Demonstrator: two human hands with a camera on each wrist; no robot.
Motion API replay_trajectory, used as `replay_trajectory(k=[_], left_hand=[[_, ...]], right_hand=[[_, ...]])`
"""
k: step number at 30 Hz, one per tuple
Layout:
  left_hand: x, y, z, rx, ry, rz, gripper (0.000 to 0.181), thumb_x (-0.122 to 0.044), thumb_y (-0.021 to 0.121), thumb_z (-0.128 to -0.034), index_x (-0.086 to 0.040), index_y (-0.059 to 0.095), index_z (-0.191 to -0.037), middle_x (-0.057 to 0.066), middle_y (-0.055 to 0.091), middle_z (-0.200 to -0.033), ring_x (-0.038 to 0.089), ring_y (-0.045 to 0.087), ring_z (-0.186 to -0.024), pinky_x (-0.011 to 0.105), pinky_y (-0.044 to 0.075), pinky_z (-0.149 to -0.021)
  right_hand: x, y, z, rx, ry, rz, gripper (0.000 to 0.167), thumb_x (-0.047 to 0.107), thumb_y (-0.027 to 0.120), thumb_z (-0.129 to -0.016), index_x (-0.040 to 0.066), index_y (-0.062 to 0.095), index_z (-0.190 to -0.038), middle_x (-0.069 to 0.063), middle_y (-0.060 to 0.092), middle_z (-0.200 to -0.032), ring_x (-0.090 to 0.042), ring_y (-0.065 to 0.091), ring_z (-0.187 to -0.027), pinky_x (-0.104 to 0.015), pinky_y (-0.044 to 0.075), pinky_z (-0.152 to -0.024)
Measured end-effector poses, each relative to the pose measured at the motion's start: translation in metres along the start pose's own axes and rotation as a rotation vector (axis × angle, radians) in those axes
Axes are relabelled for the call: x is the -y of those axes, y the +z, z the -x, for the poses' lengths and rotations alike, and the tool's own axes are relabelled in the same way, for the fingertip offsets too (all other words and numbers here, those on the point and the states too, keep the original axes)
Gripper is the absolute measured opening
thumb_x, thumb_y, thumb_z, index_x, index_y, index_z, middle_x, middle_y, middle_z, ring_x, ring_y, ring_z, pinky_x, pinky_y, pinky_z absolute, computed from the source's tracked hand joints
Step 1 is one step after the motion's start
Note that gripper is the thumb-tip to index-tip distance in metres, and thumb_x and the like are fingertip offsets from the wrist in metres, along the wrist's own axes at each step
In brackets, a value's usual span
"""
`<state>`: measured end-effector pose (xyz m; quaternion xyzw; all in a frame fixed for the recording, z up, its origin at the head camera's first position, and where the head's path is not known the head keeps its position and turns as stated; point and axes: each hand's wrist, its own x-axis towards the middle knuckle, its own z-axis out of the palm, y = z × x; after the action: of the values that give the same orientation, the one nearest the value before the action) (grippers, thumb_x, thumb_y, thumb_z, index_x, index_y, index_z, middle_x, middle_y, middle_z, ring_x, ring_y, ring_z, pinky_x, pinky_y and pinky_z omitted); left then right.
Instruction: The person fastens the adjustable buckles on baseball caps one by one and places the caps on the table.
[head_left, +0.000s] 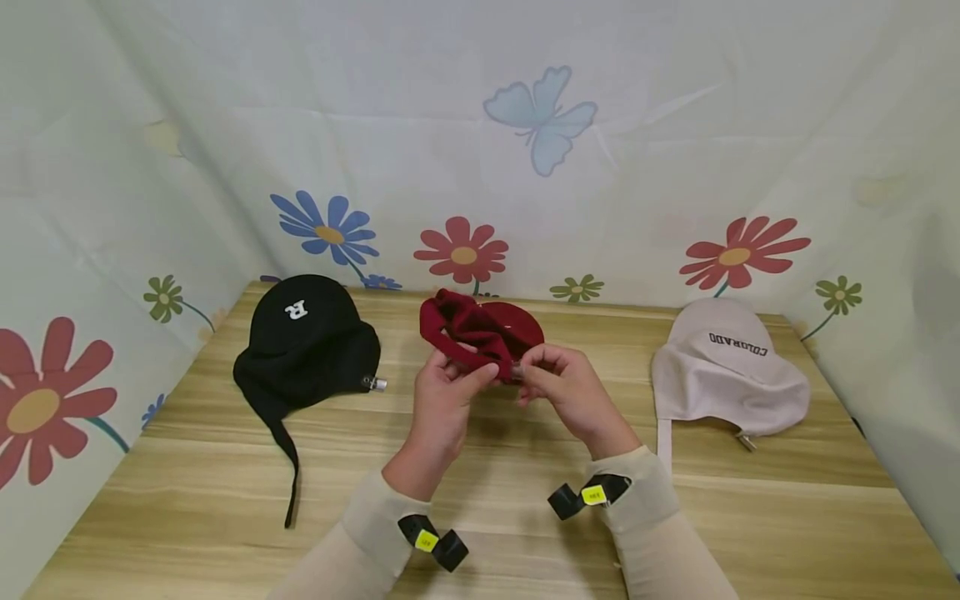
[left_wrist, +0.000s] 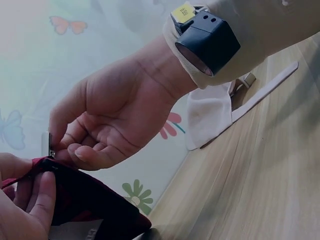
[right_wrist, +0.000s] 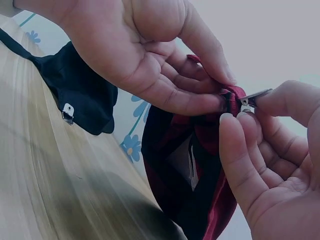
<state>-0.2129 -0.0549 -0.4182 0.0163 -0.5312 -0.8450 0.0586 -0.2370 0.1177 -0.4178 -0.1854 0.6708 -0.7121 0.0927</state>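
A dark red cap is held up over the middle of the table. My left hand pinches its band between thumb and fingers. At the band's end is a metal buckle, its flap raised; the thumb and fingers of my right hand pinch it. In the right wrist view the red fabric hangs below both hands, its dark inside showing. The left wrist view shows the buckle upright at the right hand's fingertips.
A black cap with a white letter lies at the left, its strap trailing toward the front. At the right lies a pale pink cap with dark lettering. Both have metal buckles. A flowered cloth hangs behind the wooden table.
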Motion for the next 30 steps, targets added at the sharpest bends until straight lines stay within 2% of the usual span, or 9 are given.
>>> replay_trajectory(k=[3, 6, 12, 18, 22, 27, 30], left_hand=[[0.001, 0.001, 0.001, 0.002, -0.006, -0.050, 0.031, 0.004, 0.072, -0.0819, 0.004, 0.060, -0.111, 0.003, 0.070, -0.093, 0.013, 0.067, -0.082, 0.031, 0.059, -0.078], [0.000, 0.001, 0.003, 0.003, -0.005, -0.079, 0.033, 0.003, 0.072, -0.0825, 0.005, 0.061, -0.113, 0.004, 0.071, -0.095, 0.013, 0.068, -0.084, 0.030, 0.059, -0.079], [-0.003, 0.004, 0.007, -0.007, -0.021, -0.103, 0.041, 0.000, 0.074, -0.0817, -0.003, 0.062, -0.121, 0.012, 0.070, -0.109, 0.013, 0.067, -0.091, 0.026, 0.057, -0.081], [-0.006, 0.005, 0.008, -0.011, -0.016, -0.125, 0.043, -0.002, 0.076, -0.0811, -0.006, 0.061, -0.121, 0.015, 0.069, -0.115, 0.016, 0.067, -0.095, 0.023, 0.056, -0.082], [-0.005, 0.005, 0.007, -0.017, -0.004, -0.098, 0.041, 0.000, 0.074, -0.0822, -0.003, 0.061, -0.121, 0.011, 0.070, -0.109, 0.013, 0.067, -0.093, 0.024, 0.056, -0.081], [-0.003, 0.003, 0.006, -0.015, 0.006, -0.026, 0.038, 0.004, 0.068, -0.0852, 0.003, 0.059, -0.122, 0.007, 0.071, -0.101, 0.010, 0.067, -0.087, 0.029, 0.058, -0.079], [-0.002, 0.002, 0.005, -0.012, 0.007, -0.017, 0.039, 0.004, 0.068, -0.0852, 0.002, 0.059, -0.123, 0.008, 0.071, -0.102, 0.011, 0.068, -0.087, 0.029, 0.058, -0.080]], right_hand=[[0.000, 0.003, -0.001, -0.026, 0.008, -0.026, 0.015, 0.006, 0.057, -0.095, -0.009, 0.056, -0.094, -0.002, 0.059, -0.080, -0.014, 0.062, -0.064, -0.030, 0.060, -0.067], [0.000, 0.008, -0.001, -0.062, 0.016, -0.054, 0.012, 0.006, 0.058, -0.094, -0.005, 0.056, -0.090, -0.003, 0.059, -0.077, -0.013, 0.062, -0.063, -0.030, 0.060, -0.066], [0.000, 0.016, -0.001, -0.116, 0.018, -0.115, 0.007, 0.001, 0.056, -0.093, 0.000, 0.055, -0.087, -0.003, 0.061, -0.079, -0.012, 0.064, -0.066, -0.030, 0.060, -0.066], [0.002, 0.021, 0.000, -0.103, -0.007, -0.192, 0.010, 0.002, 0.056, -0.095, 0.003, 0.053, -0.085, -0.004, 0.065, -0.082, -0.013, 0.066, -0.069, -0.030, 0.060, -0.068], [0.003, 0.021, 0.001, -0.092, -0.017, -0.198, 0.011, 0.002, 0.056, -0.095, 0.005, 0.053, -0.085, -0.003, 0.065, -0.083, -0.013, 0.067, -0.070, -0.030, 0.060, -0.069], [0.004, 0.021, 0.001, -0.085, -0.004, -0.183, 0.005, 0.002, 0.057, -0.095, 0.000, 0.054, -0.092, -0.003, 0.066, -0.081, -0.013, 0.067, -0.069, -0.031, 0.060, -0.070], [0.003, 0.021, 0.001, -0.067, 0.007, -0.167, 0.010, 0.006, 0.061, -0.094, -0.003, 0.057, -0.096, -0.005, 0.067, -0.082, -0.014, 0.067, -0.069, -0.032, 0.060, -0.071]])
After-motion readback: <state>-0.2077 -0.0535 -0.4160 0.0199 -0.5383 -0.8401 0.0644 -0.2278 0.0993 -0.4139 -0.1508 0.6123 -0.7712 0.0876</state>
